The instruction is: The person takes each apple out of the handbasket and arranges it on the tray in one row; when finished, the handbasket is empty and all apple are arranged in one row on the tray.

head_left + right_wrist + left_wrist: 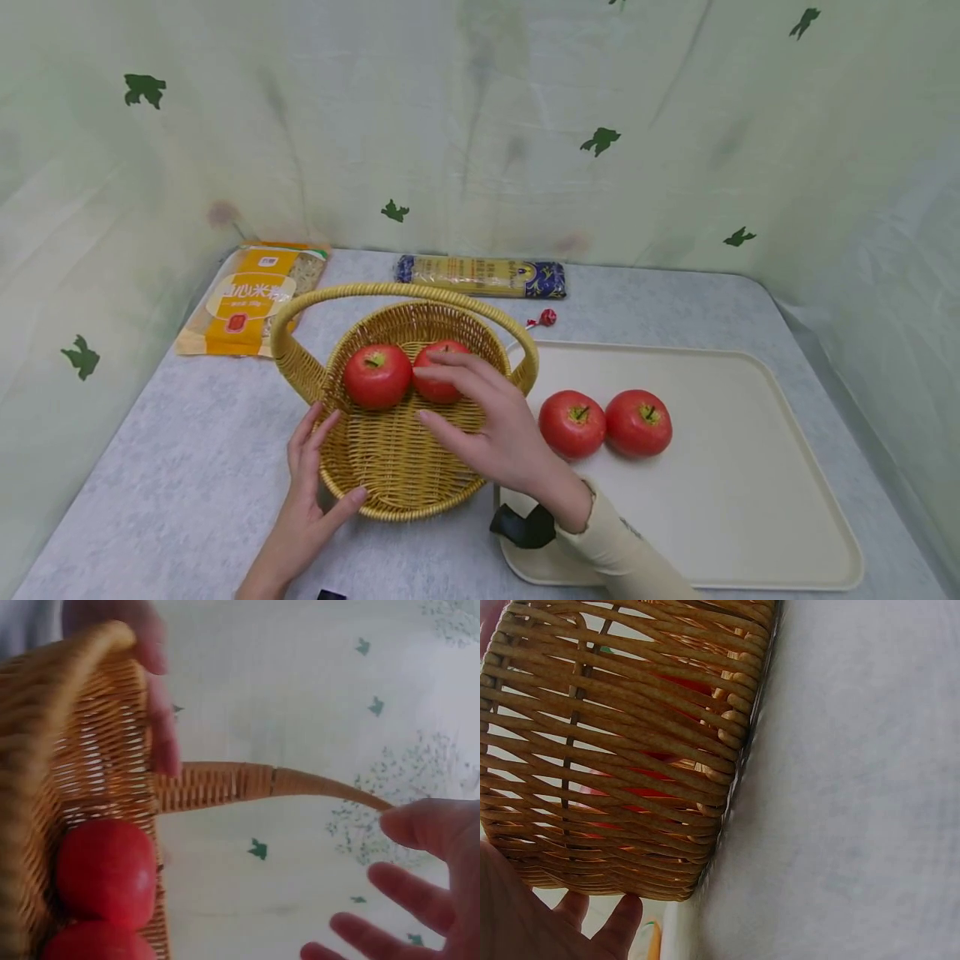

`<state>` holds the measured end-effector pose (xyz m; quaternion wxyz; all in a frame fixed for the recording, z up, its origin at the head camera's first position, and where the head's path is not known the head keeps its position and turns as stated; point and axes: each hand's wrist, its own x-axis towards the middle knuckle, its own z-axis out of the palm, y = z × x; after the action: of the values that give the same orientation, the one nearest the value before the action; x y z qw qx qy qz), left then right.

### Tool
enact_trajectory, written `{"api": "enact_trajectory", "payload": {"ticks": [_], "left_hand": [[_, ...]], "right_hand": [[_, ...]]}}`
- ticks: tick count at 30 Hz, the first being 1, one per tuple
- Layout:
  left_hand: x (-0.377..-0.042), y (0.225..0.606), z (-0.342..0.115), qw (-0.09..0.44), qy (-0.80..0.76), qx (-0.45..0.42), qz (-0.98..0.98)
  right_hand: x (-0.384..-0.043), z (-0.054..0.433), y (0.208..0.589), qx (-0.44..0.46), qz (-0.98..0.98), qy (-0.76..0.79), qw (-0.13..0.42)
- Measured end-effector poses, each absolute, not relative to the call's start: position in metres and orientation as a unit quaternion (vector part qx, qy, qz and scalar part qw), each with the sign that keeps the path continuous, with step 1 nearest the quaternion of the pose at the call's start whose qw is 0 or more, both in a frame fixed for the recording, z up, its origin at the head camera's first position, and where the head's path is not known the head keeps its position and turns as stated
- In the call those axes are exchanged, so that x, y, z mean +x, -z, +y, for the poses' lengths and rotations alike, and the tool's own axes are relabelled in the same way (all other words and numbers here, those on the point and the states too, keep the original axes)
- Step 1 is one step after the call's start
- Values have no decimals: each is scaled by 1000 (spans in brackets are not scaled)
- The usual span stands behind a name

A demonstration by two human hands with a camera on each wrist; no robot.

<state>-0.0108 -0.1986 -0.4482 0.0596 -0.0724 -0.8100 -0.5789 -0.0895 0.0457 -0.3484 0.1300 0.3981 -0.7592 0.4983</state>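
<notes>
A round wicker basket (408, 514) with a tall arched handle stands on the table, holding two red apples, one apple (377, 377) on the left and another apple (437, 392) partly covered by my right hand. That right hand (498, 425) hovers over the basket's right side, fingers spread and nothing in its grasp; the right wrist view also shows the fingers (409, 896) apart. My left hand (303, 492) rests against the basket's near left side, its fingers extended along the wall and thumb near the rim. In the left wrist view, woven slats (615, 750) fill much of the picture.
To the right lies a cream tray (735, 467) bearing two more apples (606, 423). Behind are a yellow bag (251, 300), a pasta packet (480, 277) and a red lollipop (548, 317). A patterned curtain (480, 125) encloses the table.
</notes>
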Motion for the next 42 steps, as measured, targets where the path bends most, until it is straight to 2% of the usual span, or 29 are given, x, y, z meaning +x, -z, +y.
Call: {"api": "enact_trajectory", "payload": {"ticks": [10,18,26,34,42], "left_hand": [[-11,448,-198,59,579,-76,-809],[-12,447,-198,58,582,-76,-808],[-11,448,-198,62,576,-75,-812],[-10,448,-198,65,571,-73,-815],[-11,448,-198,62,573,-74,-814]], "right_hand": [[-106,24,346,310,-864,-397,20],[-119,21,354,271,-896,-351,-15],[-128,15,357,222,-924,-303,-75],[-135,13,362,196,-937,-270,-104],[-140,13,367,182,-940,-274,-87]]}}
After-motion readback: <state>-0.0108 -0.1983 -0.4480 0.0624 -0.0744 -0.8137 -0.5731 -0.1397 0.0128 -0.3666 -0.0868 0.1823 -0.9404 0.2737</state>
